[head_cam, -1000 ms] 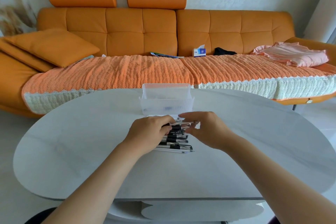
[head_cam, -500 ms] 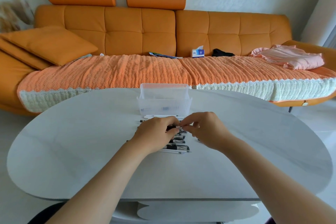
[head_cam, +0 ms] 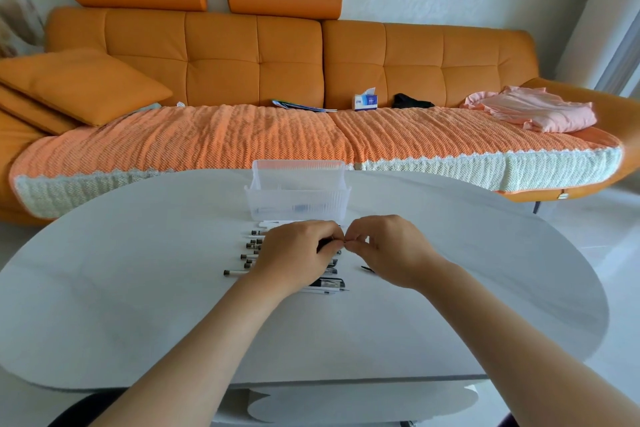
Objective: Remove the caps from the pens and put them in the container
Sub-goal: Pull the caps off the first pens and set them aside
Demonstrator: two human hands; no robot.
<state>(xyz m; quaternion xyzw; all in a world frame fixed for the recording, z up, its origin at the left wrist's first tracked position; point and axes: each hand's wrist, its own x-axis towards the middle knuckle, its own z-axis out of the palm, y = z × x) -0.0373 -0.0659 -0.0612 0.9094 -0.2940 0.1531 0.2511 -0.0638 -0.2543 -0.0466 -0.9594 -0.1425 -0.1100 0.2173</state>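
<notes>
Hands together over the middle of the table (head_cam: pixel 138 288), fingertips touching. My left hand (head_cam: pixel 294 255) lies knuckles up with its fingers curled round a pen (head_cam: pixel 325 246), of which only a short dark part shows beneath the fingers. My right hand (head_cam: pixel 391 250) pinches the same pen at the end nearest it, thumb against forefinger. Whether the pinched part is the cap I cannot tell, since the fingers cover it. Beneath the left hand, the other pens (head_cam: pixel 325 283) lie side by side in a row on the table, their dark-tipped ends projecting to the left of my wrist. A small dark piece (head_cam: pixel 367 268) lies on the table just right of the row, beside my right wrist. The clear plastic container (head_cam: pixel 298 199) stands upright just beyond the far end of the row; faint shapes show through its wall, too blurred to identify. Behind the table: an orange sofa (head_cam: pixel 242 55) bearing a cushion (head_cam: pixel 83 83), a tissue box (head_cam: pixel 365 101) and a pink cloth (head_cam: pixel 533 111).
</notes>
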